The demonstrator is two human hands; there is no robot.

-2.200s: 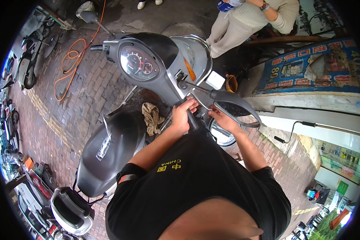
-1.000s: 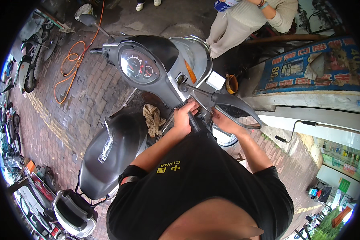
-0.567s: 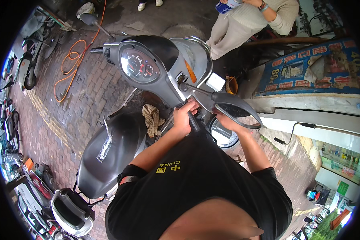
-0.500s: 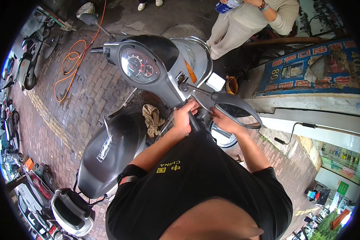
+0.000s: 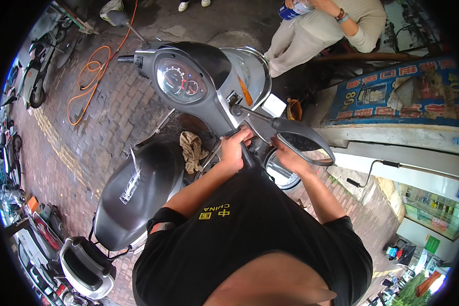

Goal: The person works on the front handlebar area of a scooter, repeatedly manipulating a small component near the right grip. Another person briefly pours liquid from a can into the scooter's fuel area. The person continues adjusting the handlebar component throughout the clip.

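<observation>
One scooter handlebar (image 5: 239, 136) under two hands: left hand (image 5: 234, 150), right hand (image 5: 289, 157).

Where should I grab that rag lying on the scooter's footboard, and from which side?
Pinch the rag at its bunched upper folds, coming straight down from above. It lies crumpled and limp between the seat and the front column, so the sides are hemmed in.

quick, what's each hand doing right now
left hand: closed on the scooter's right handlebar grip
right hand: at the mirror, grip cannot be told
</observation>
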